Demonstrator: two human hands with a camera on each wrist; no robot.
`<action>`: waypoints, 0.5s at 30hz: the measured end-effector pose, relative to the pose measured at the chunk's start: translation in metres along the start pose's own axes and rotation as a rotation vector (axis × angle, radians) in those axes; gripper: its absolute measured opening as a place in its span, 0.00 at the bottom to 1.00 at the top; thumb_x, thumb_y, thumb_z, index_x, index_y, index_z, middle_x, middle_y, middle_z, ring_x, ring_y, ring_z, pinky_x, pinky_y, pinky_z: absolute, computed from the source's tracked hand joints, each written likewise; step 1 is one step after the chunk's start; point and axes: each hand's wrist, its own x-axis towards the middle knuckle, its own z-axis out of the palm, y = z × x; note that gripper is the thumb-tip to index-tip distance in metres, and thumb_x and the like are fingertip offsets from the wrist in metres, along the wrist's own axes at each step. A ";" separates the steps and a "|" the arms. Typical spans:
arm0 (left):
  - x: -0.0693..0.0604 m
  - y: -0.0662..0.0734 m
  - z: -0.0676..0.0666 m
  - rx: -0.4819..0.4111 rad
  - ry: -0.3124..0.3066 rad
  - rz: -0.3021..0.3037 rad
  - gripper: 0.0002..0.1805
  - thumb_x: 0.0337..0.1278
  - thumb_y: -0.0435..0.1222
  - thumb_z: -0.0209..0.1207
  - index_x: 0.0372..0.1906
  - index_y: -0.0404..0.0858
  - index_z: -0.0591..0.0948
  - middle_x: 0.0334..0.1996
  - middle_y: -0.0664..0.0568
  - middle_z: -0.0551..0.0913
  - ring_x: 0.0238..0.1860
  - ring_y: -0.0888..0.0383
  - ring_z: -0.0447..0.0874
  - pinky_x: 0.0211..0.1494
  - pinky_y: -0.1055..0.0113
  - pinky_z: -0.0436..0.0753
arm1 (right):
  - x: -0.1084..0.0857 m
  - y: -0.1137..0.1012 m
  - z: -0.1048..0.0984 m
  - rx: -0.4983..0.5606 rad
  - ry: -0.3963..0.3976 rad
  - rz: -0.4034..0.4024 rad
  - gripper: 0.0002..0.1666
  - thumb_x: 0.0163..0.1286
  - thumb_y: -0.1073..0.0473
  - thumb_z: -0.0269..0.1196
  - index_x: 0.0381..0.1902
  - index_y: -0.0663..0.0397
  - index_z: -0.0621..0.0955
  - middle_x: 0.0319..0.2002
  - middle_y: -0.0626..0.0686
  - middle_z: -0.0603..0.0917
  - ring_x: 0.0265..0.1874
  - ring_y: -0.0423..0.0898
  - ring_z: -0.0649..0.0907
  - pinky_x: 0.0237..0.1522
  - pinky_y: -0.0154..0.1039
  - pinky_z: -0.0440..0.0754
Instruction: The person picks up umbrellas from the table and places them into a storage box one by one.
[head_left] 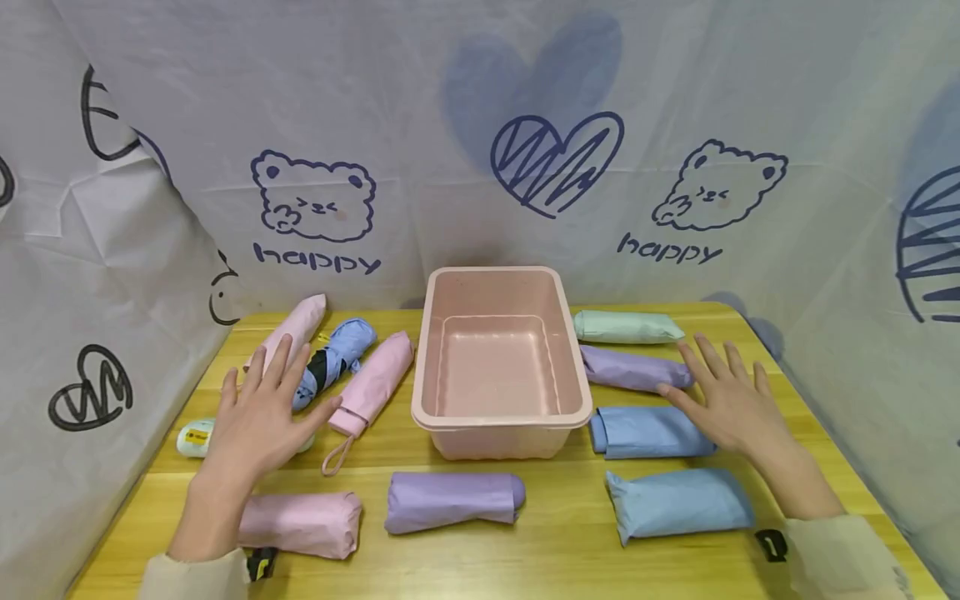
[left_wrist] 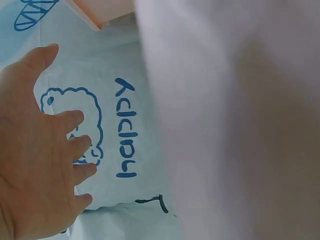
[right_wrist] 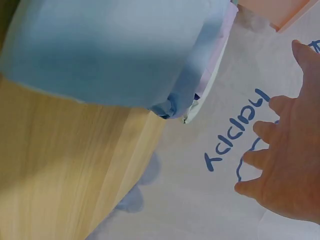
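My left hand (head_left: 258, 421) hovers with fingers spread over the left-side folded umbrellas, holding nothing. Around it lie a pink umbrella (head_left: 302, 322), a blue one with a dark band (head_left: 351, 340), a pink one with a wrist loop (head_left: 381, 377), a partly hidden pale green one (head_left: 195, 439) and a nearer pink one (head_left: 311, 525). Fingers also spread, my right hand (head_left: 738, 408) is by the right-hand group and grips nothing. That group has a mint umbrella (head_left: 626, 327), a purple one (head_left: 633, 369), a blue one (head_left: 648, 433) and a light blue one (head_left: 682, 504).
An open pink plastic bin (head_left: 502, 421) stands mid-table between the two groups, with nothing inside. In front of it lies a purple folded umbrella (head_left: 450, 502). A printed white cloth (head_left: 420, 167) hangs behind and beside the wooden table (head_left: 555, 567).
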 end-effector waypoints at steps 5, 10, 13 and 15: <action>0.005 0.007 -0.003 -0.023 0.043 0.011 0.52 0.69 0.70 0.44 0.85 0.43 0.48 0.85 0.43 0.39 0.82 0.33 0.35 0.75 0.27 0.34 | -0.001 -0.005 -0.005 0.010 0.044 -0.035 0.52 0.78 0.27 0.44 0.85 0.49 0.45 0.83 0.64 0.45 0.78 0.75 0.45 0.71 0.78 0.35; 0.012 0.016 -0.009 -0.053 0.101 0.035 0.51 0.69 0.69 0.46 0.84 0.43 0.52 0.84 0.44 0.45 0.83 0.36 0.39 0.77 0.29 0.35 | 0.000 -0.008 -0.009 0.029 0.106 -0.087 0.51 0.79 0.30 0.48 0.85 0.50 0.48 0.83 0.63 0.47 0.79 0.73 0.48 0.73 0.76 0.37; 0.016 0.022 -0.012 -0.081 0.134 0.052 0.49 0.70 0.67 0.47 0.84 0.43 0.54 0.84 0.45 0.47 0.83 0.39 0.40 0.78 0.31 0.36 | 0.001 -0.010 -0.009 0.038 0.136 -0.122 0.50 0.79 0.32 0.50 0.85 0.51 0.49 0.83 0.61 0.49 0.79 0.72 0.50 0.73 0.76 0.40; 0.019 0.027 -0.014 -0.094 0.152 0.063 0.48 0.70 0.66 0.48 0.84 0.43 0.54 0.84 0.47 0.47 0.84 0.41 0.41 0.79 0.33 0.37 | 0.002 -0.012 -0.009 0.042 0.149 -0.142 0.49 0.79 0.33 0.51 0.85 0.52 0.50 0.83 0.61 0.50 0.78 0.72 0.52 0.73 0.76 0.42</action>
